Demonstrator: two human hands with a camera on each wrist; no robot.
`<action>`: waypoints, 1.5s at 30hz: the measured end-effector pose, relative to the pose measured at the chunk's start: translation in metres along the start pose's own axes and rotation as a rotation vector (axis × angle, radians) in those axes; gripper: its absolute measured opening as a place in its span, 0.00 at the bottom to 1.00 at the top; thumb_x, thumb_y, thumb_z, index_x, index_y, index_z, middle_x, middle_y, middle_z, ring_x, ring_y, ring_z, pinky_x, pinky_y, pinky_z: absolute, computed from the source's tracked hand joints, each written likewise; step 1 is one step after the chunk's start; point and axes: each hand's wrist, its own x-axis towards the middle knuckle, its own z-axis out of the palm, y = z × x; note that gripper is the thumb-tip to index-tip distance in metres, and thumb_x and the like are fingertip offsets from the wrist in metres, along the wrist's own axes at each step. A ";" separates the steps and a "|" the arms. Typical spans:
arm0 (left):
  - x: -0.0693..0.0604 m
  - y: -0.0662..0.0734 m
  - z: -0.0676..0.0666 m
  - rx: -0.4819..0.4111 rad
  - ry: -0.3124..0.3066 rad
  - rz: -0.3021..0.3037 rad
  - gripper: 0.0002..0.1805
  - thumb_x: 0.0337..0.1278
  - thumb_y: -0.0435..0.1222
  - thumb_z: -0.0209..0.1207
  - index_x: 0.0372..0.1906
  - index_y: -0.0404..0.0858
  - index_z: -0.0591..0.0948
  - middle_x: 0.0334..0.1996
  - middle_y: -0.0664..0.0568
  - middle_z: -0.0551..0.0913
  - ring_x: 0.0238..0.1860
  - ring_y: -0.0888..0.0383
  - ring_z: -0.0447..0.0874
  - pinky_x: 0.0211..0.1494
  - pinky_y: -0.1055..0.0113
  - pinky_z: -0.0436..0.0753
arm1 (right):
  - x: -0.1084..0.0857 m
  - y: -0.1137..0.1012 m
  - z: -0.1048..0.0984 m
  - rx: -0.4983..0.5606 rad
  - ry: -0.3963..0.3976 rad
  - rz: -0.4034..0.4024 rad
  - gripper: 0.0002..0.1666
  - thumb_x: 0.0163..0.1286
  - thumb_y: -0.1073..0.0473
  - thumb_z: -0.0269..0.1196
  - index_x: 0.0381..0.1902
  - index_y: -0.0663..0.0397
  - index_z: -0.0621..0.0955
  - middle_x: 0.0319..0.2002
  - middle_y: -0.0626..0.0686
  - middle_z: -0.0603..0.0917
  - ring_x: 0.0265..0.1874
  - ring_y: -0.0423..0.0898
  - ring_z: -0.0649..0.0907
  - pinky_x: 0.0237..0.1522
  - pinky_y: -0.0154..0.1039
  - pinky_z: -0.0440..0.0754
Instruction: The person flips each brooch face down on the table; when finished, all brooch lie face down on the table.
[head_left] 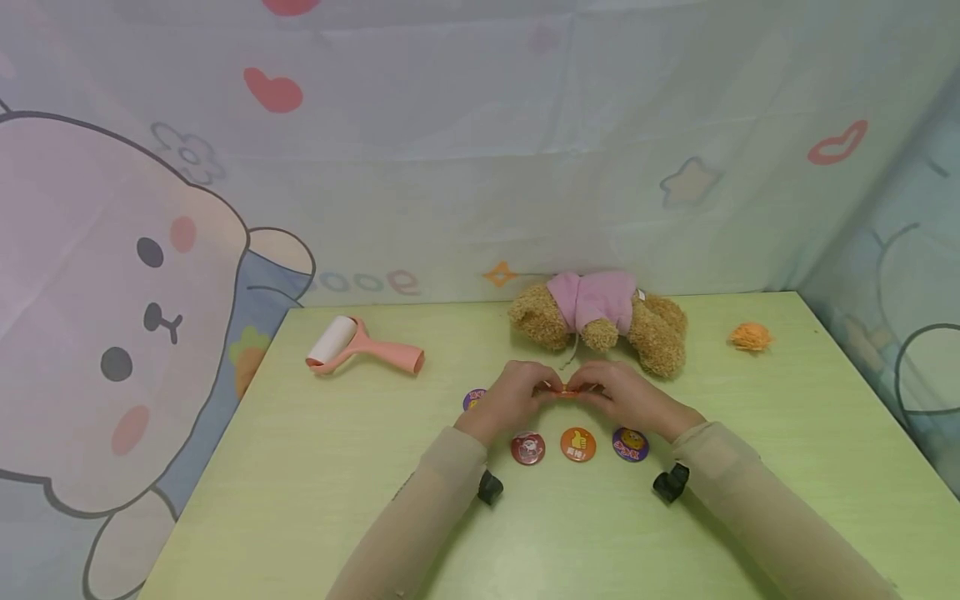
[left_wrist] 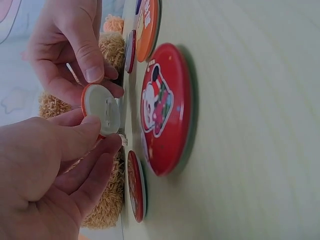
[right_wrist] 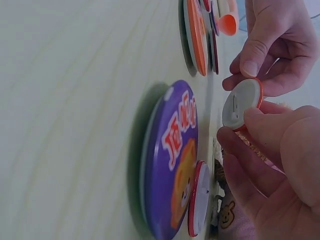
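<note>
Both hands pinch one round pin-back button badge (head_left: 567, 390), between thumbs and fingertips. Its pale back with a metal pin (right_wrist: 234, 105) shows in the right wrist view, edged by an orange-red rim. My left hand (head_left: 517, 396) holds one side and my right hand (head_left: 618, 392) the other. Closer to me lie a red badge (head_left: 528, 448), an orange thumbs-up badge (head_left: 578, 444) and a purple badge (head_left: 631, 444). Another purple badge (head_left: 474, 399) is partly covered by the left hand. Near the right hand, a red-rimmed badge (right_wrist: 199, 200) shows its white back.
Behind the hands, a brown teddy bear (head_left: 600, 312) in a pink top lies on its side. A pink-handled lint roller (head_left: 367, 346) is at the back left. An orange fuzzy ball (head_left: 751, 337) sits at the back right. A printed curtain (head_left: 450, 100) hangs behind the table (head_left: 300, 483).
</note>
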 end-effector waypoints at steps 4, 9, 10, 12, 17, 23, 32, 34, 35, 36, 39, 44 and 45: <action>0.000 -0.002 0.002 0.002 0.011 0.003 0.06 0.69 0.29 0.66 0.45 0.40 0.89 0.44 0.51 0.91 0.46 0.59 0.90 0.53 0.73 0.83 | 0.000 -0.001 -0.001 0.007 0.008 0.003 0.10 0.70 0.69 0.69 0.46 0.52 0.88 0.43 0.46 0.90 0.44 0.45 0.88 0.49 0.46 0.86; 0.000 -0.003 0.004 -0.001 0.031 0.009 0.06 0.69 0.28 0.66 0.45 0.39 0.89 0.44 0.50 0.91 0.45 0.58 0.90 0.52 0.72 0.84 | 0.000 -0.003 -0.002 0.025 0.013 0.033 0.10 0.70 0.69 0.69 0.46 0.54 0.88 0.42 0.48 0.90 0.41 0.43 0.88 0.46 0.43 0.87; 0.000 -0.003 0.004 -0.002 0.035 0.012 0.06 0.69 0.28 0.65 0.45 0.39 0.89 0.44 0.50 0.91 0.45 0.58 0.90 0.51 0.72 0.84 | 0.000 -0.003 -0.002 0.031 0.011 0.043 0.10 0.70 0.69 0.69 0.47 0.54 0.89 0.42 0.48 0.90 0.41 0.43 0.88 0.46 0.42 0.87; 0.000 -0.004 0.004 -0.006 0.044 0.017 0.06 0.69 0.28 0.65 0.45 0.38 0.89 0.44 0.50 0.91 0.44 0.58 0.90 0.51 0.72 0.84 | 0.000 -0.003 -0.002 0.037 0.008 0.057 0.11 0.70 0.70 0.68 0.47 0.54 0.89 0.43 0.49 0.91 0.41 0.42 0.88 0.45 0.42 0.87; -0.001 -0.004 0.005 -0.008 0.063 0.025 0.05 0.69 0.29 0.66 0.43 0.38 0.89 0.42 0.51 0.91 0.43 0.59 0.89 0.51 0.72 0.84 | 0.000 -0.003 -0.002 0.042 0.000 0.075 0.10 0.71 0.69 0.68 0.48 0.54 0.88 0.43 0.49 0.90 0.41 0.43 0.87 0.46 0.42 0.87; 0.000 -0.004 0.006 -0.001 0.066 0.020 0.03 0.70 0.31 0.66 0.42 0.40 0.89 0.40 0.53 0.91 0.42 0.62 0.88 0.51 0.71 0.84 | 0.000 -0.002 -0.003 0.038 0.012 0.071 0.11 0.71 0.69 0.69 0.47 0.53 0.88 0.43 0.47 0.90 0.42 0.43 0.88 0.46 0.42 0.87; 0.001 -0.004 0.006 -0.007 0.062 0.014 0.05 0.71 0.31 0.65 0.45 0.40 0.89 0.41 0.53 0.91 0.42 0.63 0.86 0.51 0.72 0.83 | 0.002 -0.003 -0.002 0.042 0.026 0.079 0.11 0.71 0.69 0.69 0.48 0.53 0.88 0.43 0.47 0.90 0.41 0.42 0.87 0.45 0.42 0.87; 0.001 -0.004 0.005 -0.010 0.060 0.013 0.05 0.71 0.31 0.65 0.45 0.40 0.89 0.42 0.53 0.91 0.43 0.62 0.86 0.51 0.71 0.83 | 0.002 -0.003 -0.002 0.044 0.027 0.086 0.11 0.71 0.69 0.69 0.48 0.53 0.88 0.43 0.47 0.90 0.41 0.42 0.88 0.45 0.42 0.87; 0.001 -0.003 0.005 -0.012 0.058 0.011 0.05 0.71 0.31 0.65 0.46 0.39 0.89 0.42 0.53 0.91 0.43 0.62 0.86 0.51 0.71 0.83 | 0.002 -0.002 -0.002 0.044 0.027 0.090 0.11 0.71 0.69 0.69 0.48 0.53 0.88 0.43 0.47 0.90 0.41 0.42 0.88 0.45 0.41 0.88; 0.001 -0.003 0.005 -0.015 0.056 0.009 0.06 0.71 0.31 0.65 0.46 0.39 0.89 0.42 0.52 0.91 0.43 0.62 0.86 0.52 0.71 0.83 | 0.002 -0.003 -0.002 0.045 0.027 0.093 0.11 0.71 0.69 0.69 0.48 0.53 0.88 0.43 0.48 0.90 0.41 0.42 0.88 0.45 0.41 0.88; 0.001 -0.002 0.005 -0.026 0.051 0.004 0.06 0.70 0.31 0.65 0.47 0.39 0.89 0.43 0.51 0.91 0.44 0.61 0.87 0.52 0.72 0.83 | 0.003 -0.003 -0.003 0.048 0.028 0.101 0.11 0.70 0.69 0.69 0.48 0.53 0.88 0.43 0.48 0.90 0.41 0.43 0.88 0.46 0.41 0.88; 0.001 -0.001 0.005 -0.057 0.045 -0.004 0.08 0.70 0.29 0.65 0.49 0.38 0.88 0.45 0.50 0.91 0.46 0.58 0.89 0.52 0.72 0.84 | 0.002 -0.003 -0.003 0.051 0.029 0.108 0.13 0.70 0.70 0.68 0.50 0.55 0.88 0.45 0.50 0.90 0.43 0.45 0.88 0.47 0.43 0.88; 0.001 -0.001 0.005 -0.063 0.043 -0.009 0.08 0.70 0.29 0.65 0.49 0.38 0.88 0.45 0.50 0.91 0.46 0.58 0.89 0.53 0.72 0.84 | 0.002 -0.003 -0.003 0.053 0.029 0.110 0.13 0.70 0.70 0.68 0.50 0.55 0.88 0.45 0.50 0.90 0.43 0.45 0.88 0.47 0.43 0.88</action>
